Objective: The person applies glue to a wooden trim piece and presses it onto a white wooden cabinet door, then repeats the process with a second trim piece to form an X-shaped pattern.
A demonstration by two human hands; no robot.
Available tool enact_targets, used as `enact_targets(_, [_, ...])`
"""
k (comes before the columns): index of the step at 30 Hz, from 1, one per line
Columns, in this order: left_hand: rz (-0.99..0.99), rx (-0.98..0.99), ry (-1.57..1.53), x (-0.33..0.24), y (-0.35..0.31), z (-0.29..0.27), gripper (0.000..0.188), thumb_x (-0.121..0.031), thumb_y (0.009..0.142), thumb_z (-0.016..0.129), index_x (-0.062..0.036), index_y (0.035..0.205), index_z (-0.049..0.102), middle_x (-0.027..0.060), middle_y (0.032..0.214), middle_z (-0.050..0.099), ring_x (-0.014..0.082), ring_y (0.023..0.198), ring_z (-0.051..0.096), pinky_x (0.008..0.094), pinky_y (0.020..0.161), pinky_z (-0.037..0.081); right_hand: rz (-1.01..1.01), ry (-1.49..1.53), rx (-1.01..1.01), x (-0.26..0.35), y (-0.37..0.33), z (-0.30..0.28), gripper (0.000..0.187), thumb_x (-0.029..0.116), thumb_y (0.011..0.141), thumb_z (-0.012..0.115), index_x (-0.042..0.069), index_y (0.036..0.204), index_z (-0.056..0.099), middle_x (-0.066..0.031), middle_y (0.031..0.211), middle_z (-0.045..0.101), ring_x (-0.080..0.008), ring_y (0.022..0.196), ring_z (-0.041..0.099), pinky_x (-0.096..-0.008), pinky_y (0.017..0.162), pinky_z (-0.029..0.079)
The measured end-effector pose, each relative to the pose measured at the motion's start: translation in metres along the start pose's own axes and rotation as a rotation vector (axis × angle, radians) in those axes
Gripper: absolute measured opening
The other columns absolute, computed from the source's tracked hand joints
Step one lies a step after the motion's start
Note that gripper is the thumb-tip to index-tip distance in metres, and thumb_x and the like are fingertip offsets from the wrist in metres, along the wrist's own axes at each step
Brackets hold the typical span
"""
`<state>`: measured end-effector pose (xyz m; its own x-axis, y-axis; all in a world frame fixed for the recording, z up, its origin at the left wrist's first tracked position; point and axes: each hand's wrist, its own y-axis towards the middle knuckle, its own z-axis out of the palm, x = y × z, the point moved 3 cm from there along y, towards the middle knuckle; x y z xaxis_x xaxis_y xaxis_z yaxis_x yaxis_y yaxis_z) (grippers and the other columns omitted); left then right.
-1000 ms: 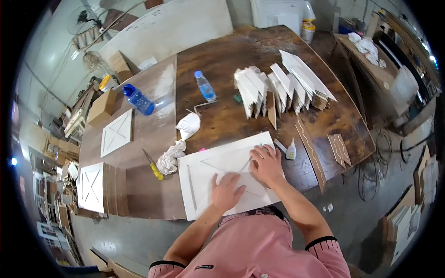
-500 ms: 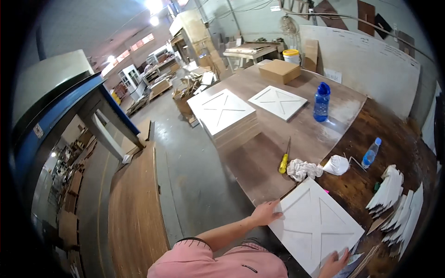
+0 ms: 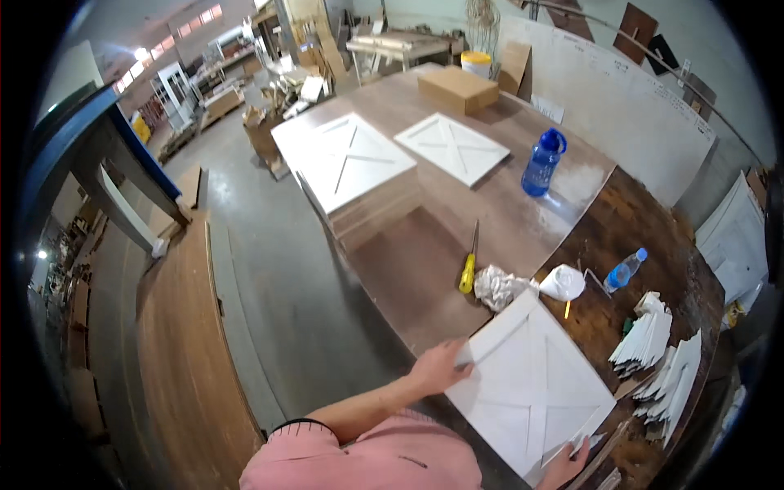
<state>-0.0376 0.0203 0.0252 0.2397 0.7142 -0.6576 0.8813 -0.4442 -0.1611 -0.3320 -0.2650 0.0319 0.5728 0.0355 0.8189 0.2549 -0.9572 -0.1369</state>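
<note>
My left hand [image 3: 438,367] and right hand [image 3: 563,469] hold opposite edges of 1 white X-patterned panel [image 3: 531,388], fingers closed on it, at the near edge of the desk [image 3: 506,237]. Beyond: a crumpled wad [image 3: 500,287], 1 yellow-handled screwdriver [image 3: 467,273], 1 blue bottle [image 3: 542,167].

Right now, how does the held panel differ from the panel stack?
The held panel is a single one; the panel stack is several deep. The held panel has the left hand and right hand at its edges; the panel stack is untouched. Both show a white, X-patterned face.
</note>
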Motion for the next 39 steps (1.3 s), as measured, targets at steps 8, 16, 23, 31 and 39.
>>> enact_targets(8, [0.056,-0.007,-0.926,0.056,0.074,-0.195,0.046,-0.023,0.104,0.064,-0.0034,0.146,0.06,0.0094,0.129,0.07,0.0238,0.12,0.065,0.0377,0.105,0.051,0.116,0.729,0.426,0.091,0.022,0.092,0.049,0.025,0.102,0.06,0.002,0.145,0.059,-0.0186,0.14,0.065,-0.0353,0.127,0.062,-0.044,0.111,0.048])
enact_targets(16, [-0.196,-0.273,-1.589,0.123,0.096,-0.241,0.039,-0.035,0.11,0.05,-0.0078,0.137,0.056,0.0048,0.119,0.066,0.0194,0.104,0.066,0.0369,0.088,0.054,0.001,0.831,0.603,0.281,-0.033,0.328,0.052,0.031,0.107,0.054,-0.008,0.141,0.056,-0.0179,0.134,0.066,-0.0312,0.117,0.068,-0.0424,0.104,0.054])
enact_targets(23, [-0.183,-0.134,-1.515,0.158,0.118,-0.256,0.033,-0.027,0.104,0.061,-0.0064,0.13,0.057,0.0073,0.116,0.065,0.0196,0.096,0.068,0.0387,0.082,0.06,0.019,0.83,0.784,0.354,-0.074,0.496,0.053,0.034,0.109,0.053,-0.002,0.148,0.052,-0.0155,0.144,0.063,-0.0326,0.127,0.063,-0.0451,0.109,0.05])
enact_targets(31, [-0.167,-0.277,-1.508,0.168,0.12,-0.282,0.03,-0.025,0.105,0.061,-0.0038,0.125,0.054,0.0057,0.107,0.06,0.0173,0.086,0.065,0.034,0.074,0.057,-0.031,0.778,0.931,0.412,-0.116,0.586,0.052,0.033,0.109,0.056,0.0,0.148,0.051,-0.0135,0.14,0.062,-0.0282,0.123,0.063,-0.0418,0.102,0.052])
enact_targets(39, [-0.179,-0.537,-1.403,0.2,0.134,-0.324,0.05,-0.031,0.106,0.061,0.0023,0.142,0.049,0.0142,0.122,0.068,0.0265,0.107,0.074,0.0372,0.08,0.061,-0.273,0.187,1.109,0.451,-0.117,0.623,0.043,0.048,0.106,0.06,0.012,0.129,0.061,-0.0024,0.108,0.074,-0.0161,0.085,0.074,-0.0326,0.069,0.053])
